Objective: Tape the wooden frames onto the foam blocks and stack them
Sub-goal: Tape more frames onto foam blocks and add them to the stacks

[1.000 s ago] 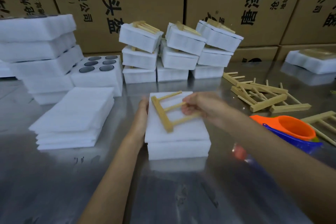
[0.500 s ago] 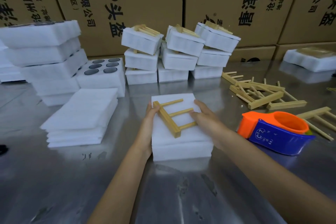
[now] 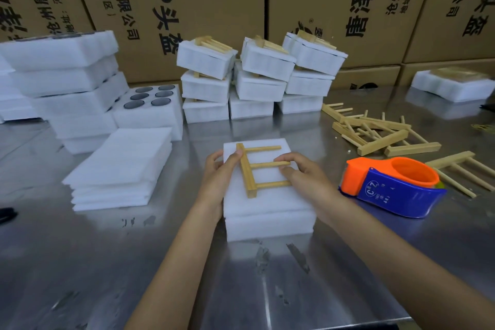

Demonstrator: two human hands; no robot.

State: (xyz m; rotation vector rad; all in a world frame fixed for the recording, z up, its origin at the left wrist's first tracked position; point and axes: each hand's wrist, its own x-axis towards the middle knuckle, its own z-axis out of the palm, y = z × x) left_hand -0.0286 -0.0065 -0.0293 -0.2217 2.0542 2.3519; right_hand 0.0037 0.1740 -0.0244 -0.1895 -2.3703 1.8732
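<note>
Since the earlier frame, the wooden frame (image 3: 258, 170) has turned from slanted to nearly square on the foam block (image 3: 267, 206). Its long bar runs near-to-far, three pegs pointing right. The left hand (image 3: 218, 177) pinches the bar; the right hand (image 3: 302, 177) fingers press the pegs' tips, beside the tape dispenser (image 3: 391, 186).

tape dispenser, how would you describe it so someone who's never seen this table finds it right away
Start at the foam block lying between the two hands on the steel table. Just past the right hand, at the right of that block, sits the tape dispenser. It is the only brightly coloured thing here, orange on top with a blue side, while its neighbours are pale loose wooden frames.
</note>
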